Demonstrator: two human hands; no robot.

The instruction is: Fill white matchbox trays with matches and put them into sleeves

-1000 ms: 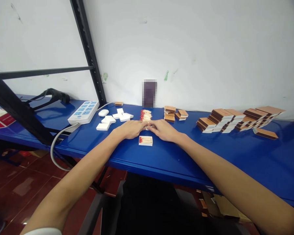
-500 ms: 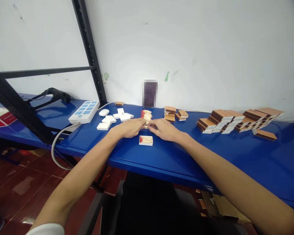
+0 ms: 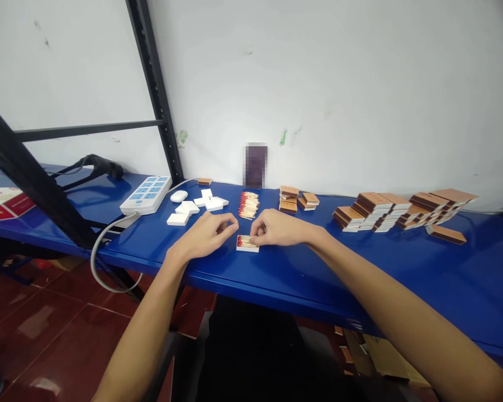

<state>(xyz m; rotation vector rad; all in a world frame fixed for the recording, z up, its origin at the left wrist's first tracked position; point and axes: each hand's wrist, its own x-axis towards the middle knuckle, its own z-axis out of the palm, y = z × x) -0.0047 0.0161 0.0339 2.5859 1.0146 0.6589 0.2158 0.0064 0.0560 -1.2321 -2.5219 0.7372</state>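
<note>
the grip of your right hand point(image 3: 274, 228) is narrow, its fingertips bunched over the right end of the shallow white rectangular cardboard tray point(image 3: 248, 249); you can't tell from here whether they pinch any of the thin pale wooden matches with red heads point(image 3: 243, 240) lying in it. those matches run lengthwise, with their heads toward the tray's left end. the grip of your left hand point(image 3: 208, 231) is curled narrow as well, just beyond the tray to its left, thumb and forefinger close together; you can't tell whether the tips meet. the tray rests on the glossy blue worktop point(image 3: 285, 273) in front of you, near the front edge. beyond it and well clear of your fingers lies a loose heap of red-headed wooden matches point(image 3: 248, 205), heads mostly to the left. to the left of that heap you have a scatter of small white cardboard trays point(image 3: 187, 207), some overlapping, with a rounded white plastic case point(image 3: 179, 196) near them. to the right sit two low stacks of brown-and-white cardboard matchboxes point(image 3: 289, 200), and farther right a larger stepped group of brown-topped matchboxes point(image 3: 373, 206), with one brown matchbox lying apart point(image 3: 445, 234) in front.
</note>
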